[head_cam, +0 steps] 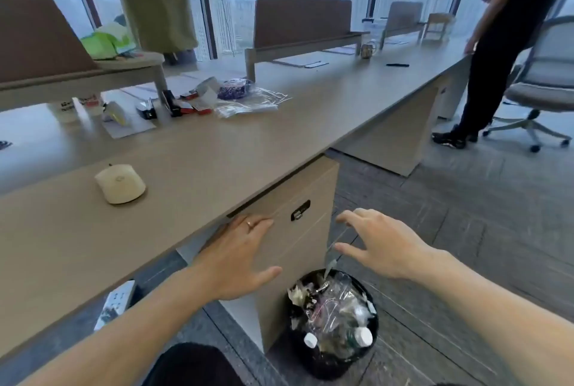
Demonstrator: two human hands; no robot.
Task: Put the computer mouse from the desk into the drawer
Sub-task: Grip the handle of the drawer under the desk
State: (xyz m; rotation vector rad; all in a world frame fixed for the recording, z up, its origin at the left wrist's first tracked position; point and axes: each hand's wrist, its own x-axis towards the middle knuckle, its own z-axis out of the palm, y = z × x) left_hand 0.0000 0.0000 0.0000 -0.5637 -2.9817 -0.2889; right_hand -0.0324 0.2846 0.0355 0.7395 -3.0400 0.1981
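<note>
Left hand (239, 256) lies flat, fingers spread, against the top drawer (279, 221) front of the pedestal under the bench (192, 149); it holds nothing. Right hand (377, 246) hovers at its 3 o'clock, fingers half-curled, empty, above the waste bin (334, 320). Drawer looks closed. Cream computer mouse (120, 183) sits untouched on the bench, at 10 o'clock from the left hand, well apart. Judged step: opening the drawer. Next needs a hold on the drawer's top edge and a pull outward; the lock plate (300, 210) offers no handle.
</note>
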